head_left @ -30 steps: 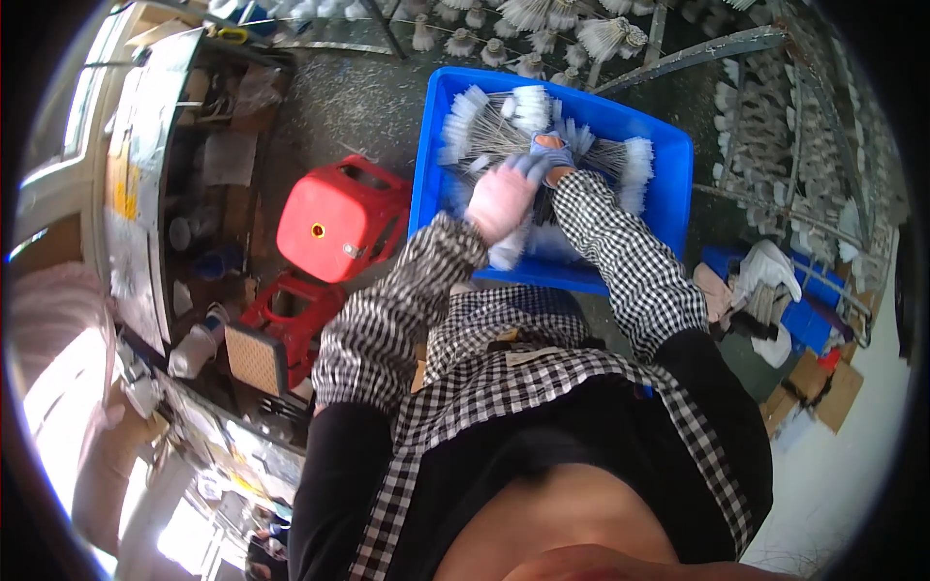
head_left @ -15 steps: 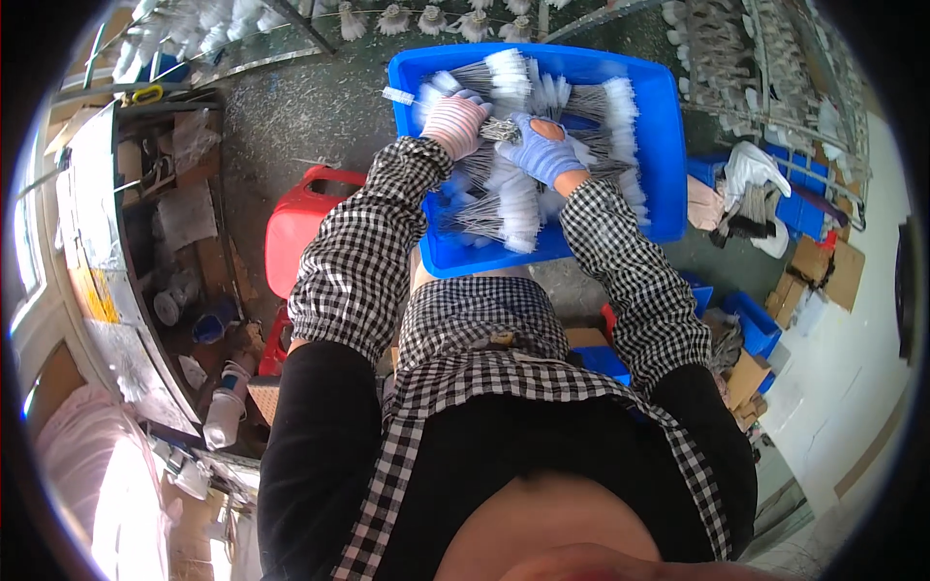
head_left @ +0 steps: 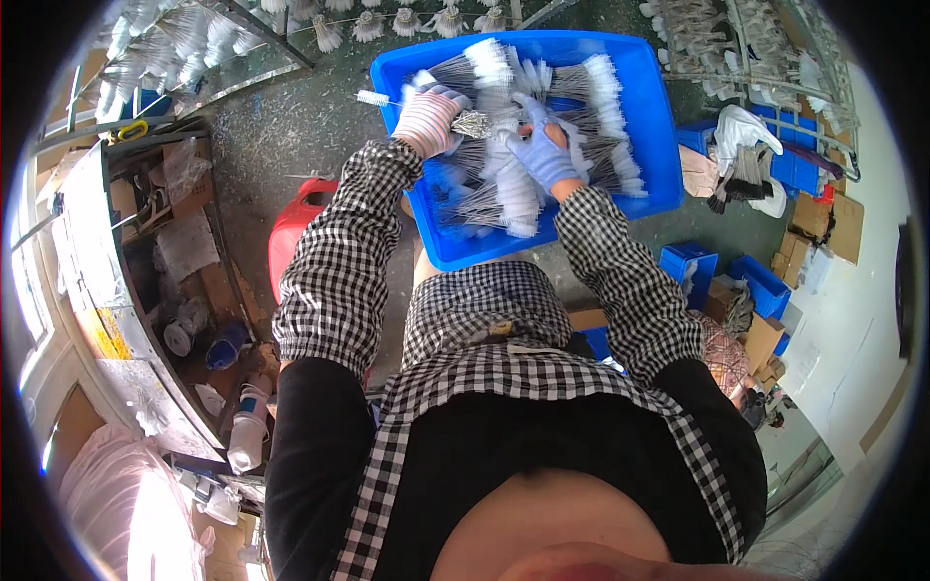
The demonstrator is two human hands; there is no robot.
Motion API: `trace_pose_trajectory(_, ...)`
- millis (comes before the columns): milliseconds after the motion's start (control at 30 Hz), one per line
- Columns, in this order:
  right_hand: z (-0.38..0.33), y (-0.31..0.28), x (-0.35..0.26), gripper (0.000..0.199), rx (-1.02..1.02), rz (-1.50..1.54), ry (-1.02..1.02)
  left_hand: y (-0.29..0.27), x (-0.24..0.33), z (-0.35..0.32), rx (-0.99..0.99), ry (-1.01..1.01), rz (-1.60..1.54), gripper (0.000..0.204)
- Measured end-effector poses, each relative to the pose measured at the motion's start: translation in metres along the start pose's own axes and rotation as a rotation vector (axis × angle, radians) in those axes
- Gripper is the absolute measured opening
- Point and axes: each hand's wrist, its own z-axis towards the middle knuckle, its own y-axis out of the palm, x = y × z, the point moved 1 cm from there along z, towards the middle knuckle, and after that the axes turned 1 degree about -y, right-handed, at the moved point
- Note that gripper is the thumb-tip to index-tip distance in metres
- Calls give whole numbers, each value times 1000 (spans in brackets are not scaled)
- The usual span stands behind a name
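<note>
At the far left stands a cluttered bench [head_left: 89,247] with open shelves; next comes a red stool [head_left: 288,232], partly hidden by the checked left sleeve [head_left: 339,247]; the left hand [head_left: 427,123], in a striped glove, is closed around a bundle of wire-stemmed brushes [head_left: 472,124] – the stem ends poke out on its right – over the left part of a blue bin [head_left: 661,145]; a white brush tip [head_left: 372,98] juts past the bin's left rim; more white-bristled bundles [head_left: 605,97] lie inside; the right hand [head_left: 542,155], in a bluish glove, is among the bristles just beside – whether it grips any, I cannot tell; farther right hangs a white cloth [head_left: 744,140].
</note>
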Motion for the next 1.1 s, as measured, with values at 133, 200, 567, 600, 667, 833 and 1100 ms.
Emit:
trace_pose_trajectory(133, 12, 9, 21, 58, -152, -392, -9, -1, 18, 11, 59, 45, 34, 61)
trace_pose_trajectory(200, 13, 4, -5, 52, -175, -376, 21, -10, 24, 7, 66, 4, 96, 64)
trace_pose_trajectory(567, 11, -37, -46, 34, -97, 547, -26, -30, 35, 9, 251, 1, -97, 53)
trace_pose_trajectory(600, 8, -44, -49, 33, -103, 747, -41, -33, 37, 13, 292, 47, -165, 51)
trace_pose_trajectory(667, 7, -49, -44, 30, -110, 820, -85, -33, 46, 9, 361, 45, -227, 47)
trace_pose_trajectory(833, 2, -63, -82, 26, -220, 859, -313, -46, 76, -21, 517, -64, -1041, 48)
trace_pose_trajectory(1100, -2, -80, -126, 24, -770, 855, -324, -26, 162, -75, 1055, -566, -1744, 19)
